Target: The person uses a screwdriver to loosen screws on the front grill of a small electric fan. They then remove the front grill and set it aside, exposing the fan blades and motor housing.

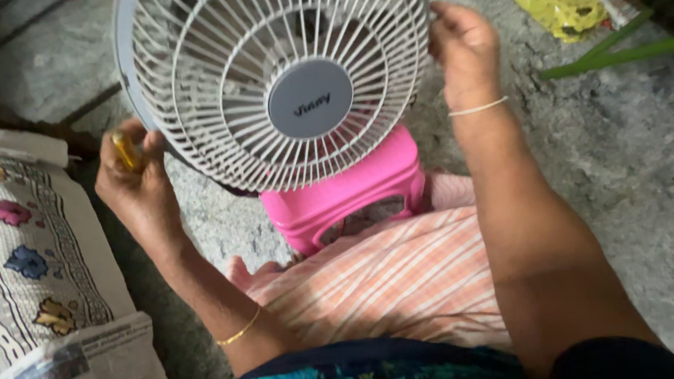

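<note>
A small white table fan [285, 77] with a wire grille and a grey round centre cap faces up at me, resting on a pink plastic stool [352, 189]. My left hand [133, 177] is at the fan's lower left rim, closed around a yellow-handled tool [126, 149], probably a screwdriver. My right hand [464, 48] grips the fan's right rim from the side. A thin bangle sits on each wrist.
A patterned mat [25, 244] with folded newspaper [77, 372] lies at the left. Orange striped cloth [388, 279] covers my lap below the stool. A yellow packet [554, 1] and green stems [614, 52] lie on the rough grey stone floor [620, 167] at upper right.
</note>
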